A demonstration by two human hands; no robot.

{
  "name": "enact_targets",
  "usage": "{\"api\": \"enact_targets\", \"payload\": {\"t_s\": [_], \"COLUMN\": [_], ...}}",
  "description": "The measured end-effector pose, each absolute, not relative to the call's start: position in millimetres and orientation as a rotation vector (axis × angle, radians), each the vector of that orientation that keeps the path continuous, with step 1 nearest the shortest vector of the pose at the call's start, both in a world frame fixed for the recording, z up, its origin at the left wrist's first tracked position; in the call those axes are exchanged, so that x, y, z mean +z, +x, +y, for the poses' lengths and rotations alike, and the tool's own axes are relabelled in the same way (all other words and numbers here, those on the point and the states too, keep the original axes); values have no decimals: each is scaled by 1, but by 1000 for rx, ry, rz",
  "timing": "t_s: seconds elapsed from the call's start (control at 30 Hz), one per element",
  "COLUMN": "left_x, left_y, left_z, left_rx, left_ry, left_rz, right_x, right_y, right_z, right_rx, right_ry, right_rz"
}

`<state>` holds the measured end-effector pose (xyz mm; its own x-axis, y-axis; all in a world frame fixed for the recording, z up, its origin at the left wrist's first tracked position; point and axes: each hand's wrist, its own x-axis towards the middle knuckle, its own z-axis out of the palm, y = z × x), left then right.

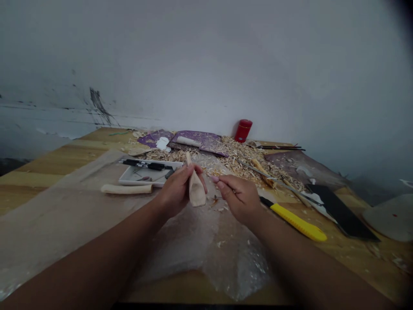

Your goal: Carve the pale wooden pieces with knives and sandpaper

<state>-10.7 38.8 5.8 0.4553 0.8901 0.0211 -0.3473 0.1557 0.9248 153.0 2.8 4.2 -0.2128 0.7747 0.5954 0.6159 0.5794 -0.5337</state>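
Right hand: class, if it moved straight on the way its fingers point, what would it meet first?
Probably the curled fingers of the left hand, wrapped round the wooden scoop. The small pinkish piece in the right hand would lead. Depth is unclear, so it might pass above or below.

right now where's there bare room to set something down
The sheet between the pale stick and left forearm looks free, also the table at left, between sheet and wall. Crowded: shavings beyond the right hand, yellow handle, black slab.
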Motion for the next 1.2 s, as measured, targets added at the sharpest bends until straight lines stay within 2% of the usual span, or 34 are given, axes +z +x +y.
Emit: {"api": "enact_targets", "payload": {"t_s": [0.27,0.57,0.73,0.8,1.0,1.2], "left_x": [3,1,0,0,8,9], "left_y": [-11,-7,-5,-5,-8,-14], "left_z": [40,38,36,35,31,35], "left_rx": [1085,1284,1305,1291,1148,912], "left_ry": [1105,1162,1151,1139,1098,1076], "left_rz": [686,667,668,677,685,606], "right_x": [3,-6,-7,-7,-8,-8], "right_y": [152,151,146,147,160,162], "right_z": [7,19,18,19,27,29], "right_rx": [191,752,909,875,437,333], "right_ry": [-1255,-1224,-1152,-1134,-1208,-1194], "right_rz": [-1864,-1492,-1349,-1345,-1431,-1409]}}
